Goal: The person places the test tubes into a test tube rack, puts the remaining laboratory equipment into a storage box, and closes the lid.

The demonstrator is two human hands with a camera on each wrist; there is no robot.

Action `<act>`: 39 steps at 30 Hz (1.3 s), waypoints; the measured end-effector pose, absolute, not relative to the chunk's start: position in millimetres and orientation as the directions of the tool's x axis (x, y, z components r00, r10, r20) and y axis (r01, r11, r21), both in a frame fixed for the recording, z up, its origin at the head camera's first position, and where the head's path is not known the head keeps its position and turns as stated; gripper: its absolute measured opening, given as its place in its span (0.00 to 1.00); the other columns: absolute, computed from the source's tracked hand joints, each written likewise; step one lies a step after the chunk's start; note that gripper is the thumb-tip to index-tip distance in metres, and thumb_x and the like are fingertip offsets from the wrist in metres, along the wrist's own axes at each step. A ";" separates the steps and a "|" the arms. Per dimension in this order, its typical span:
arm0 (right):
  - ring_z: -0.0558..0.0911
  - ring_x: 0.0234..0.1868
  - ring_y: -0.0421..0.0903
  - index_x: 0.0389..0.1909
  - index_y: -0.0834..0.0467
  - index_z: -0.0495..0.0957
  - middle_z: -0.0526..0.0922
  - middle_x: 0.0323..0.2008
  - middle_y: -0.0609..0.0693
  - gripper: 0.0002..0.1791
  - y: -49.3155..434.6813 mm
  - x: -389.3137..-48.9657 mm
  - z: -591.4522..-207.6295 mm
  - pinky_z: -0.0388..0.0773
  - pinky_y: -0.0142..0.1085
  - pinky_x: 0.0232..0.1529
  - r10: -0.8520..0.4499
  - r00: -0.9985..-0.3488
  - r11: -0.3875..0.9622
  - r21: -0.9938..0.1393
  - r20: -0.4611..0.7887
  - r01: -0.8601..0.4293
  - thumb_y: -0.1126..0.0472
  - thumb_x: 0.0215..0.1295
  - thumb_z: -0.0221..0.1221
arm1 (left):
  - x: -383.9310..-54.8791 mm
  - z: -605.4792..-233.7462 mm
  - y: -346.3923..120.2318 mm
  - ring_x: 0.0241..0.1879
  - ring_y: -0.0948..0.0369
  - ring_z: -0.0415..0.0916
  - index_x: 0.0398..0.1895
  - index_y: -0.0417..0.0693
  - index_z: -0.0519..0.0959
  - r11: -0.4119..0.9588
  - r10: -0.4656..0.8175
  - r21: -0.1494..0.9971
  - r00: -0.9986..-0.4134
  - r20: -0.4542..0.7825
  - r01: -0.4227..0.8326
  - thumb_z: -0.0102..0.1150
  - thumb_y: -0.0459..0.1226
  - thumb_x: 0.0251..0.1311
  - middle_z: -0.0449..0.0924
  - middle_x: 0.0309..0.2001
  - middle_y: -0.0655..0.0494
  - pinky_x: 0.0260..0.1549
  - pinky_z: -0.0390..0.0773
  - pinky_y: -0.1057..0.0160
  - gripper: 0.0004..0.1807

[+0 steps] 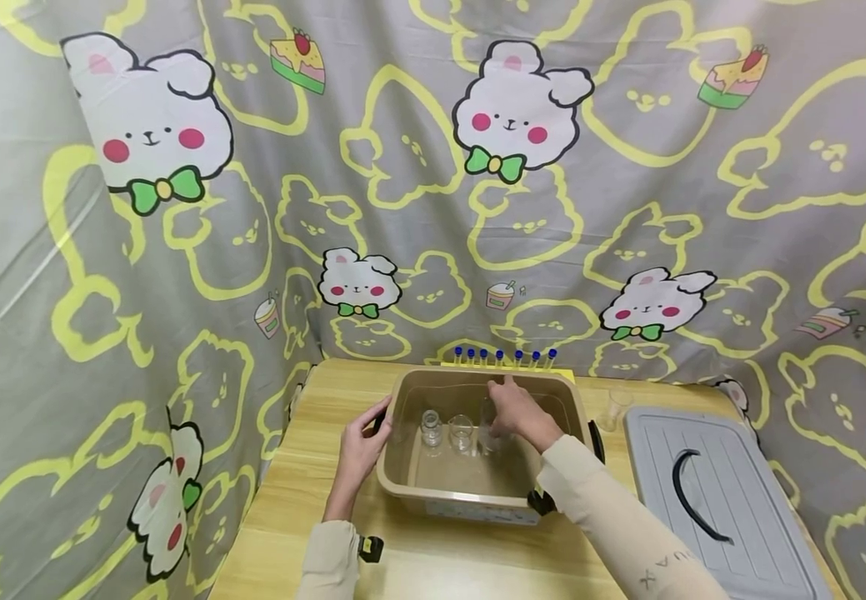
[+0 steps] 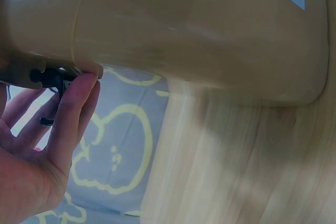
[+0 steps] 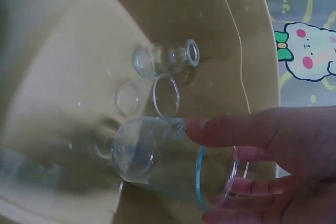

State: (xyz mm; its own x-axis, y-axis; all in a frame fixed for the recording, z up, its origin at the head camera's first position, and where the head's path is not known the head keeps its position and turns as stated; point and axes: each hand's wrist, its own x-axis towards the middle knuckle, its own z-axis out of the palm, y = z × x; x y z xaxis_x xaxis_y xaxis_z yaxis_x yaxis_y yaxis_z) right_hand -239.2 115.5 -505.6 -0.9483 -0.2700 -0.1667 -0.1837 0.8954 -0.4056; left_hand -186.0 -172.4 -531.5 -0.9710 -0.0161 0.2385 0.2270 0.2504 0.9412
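Clear glass beaker (image 3: 163, 156), blue-rimmed, gripped by right hand (image 3: 273, 166) inside tub (image 3: 63, 93).

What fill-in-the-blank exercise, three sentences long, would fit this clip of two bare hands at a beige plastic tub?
1. The right hand holds a clear glass beaker inside the beige plastic ____.
2. The left hand touches the tub at its ____ side.
3. The grey plastic lid with a black handle lies on the wooden table to the ____ of the tub.

Missing words: tub; left; right
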 end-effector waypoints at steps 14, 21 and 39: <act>0.82 0.37 0.64 0.51 0.68 0.77 0.72 0.52 0.76 0.38 105.3 -237.8 -512.4 0.83 0.49 0.34 -0.221 -0.971 0.919 -0.355 -0.094 -0.174 0.70 0.33 0.82 | -184.4 -530.0 -171.0 0.58 0.42 0.78 0.61 0.32 0.80 0.262 -0.014 0.935 -0.968 0.251 0.238 0.60 0.25 0.68 0.79 0.60 0.35 0.47 0.82 0.67 0.19; 0.82 0.35 0.62 0.41 0.64 0.76 0.74 0.46 0.72 0.31 103.0 -239.1 -509.3 0.84 0.48 0.33 -0.226 -0.968 0.935 -0.303 -0.109 -0.184 0.70 0.34 0.81 | -183.7 -529.7 -170.8 0.58 0.41 0.79 0.62 0.32 0.80 0.258 -0.016 0.938 -0.969 0.245 0.233 0.60 0.25 0.68 0.79 0.61 0.35 0.47 0.83 0.64 0.19; 0.83 0.36 0.60 0.29 0.62 0.78 0.77 0.33 0.65 0.17 89.7 -245.1 -520.3 0.84 0.50 0.30 -0.179 -0.981 0.962 -0.221 -0.080 -0.158 0.72 0.39 0.75 | -184.0 -531.3 -170.3 0.58 0.42 0.78 0.60 0.32 0.80 0.261 -0.027 0.932 -0.963 0.268 0.252 0.60 0.24 0.67 0.80 0.60 0.36 0.45 0.81 0.71 0.19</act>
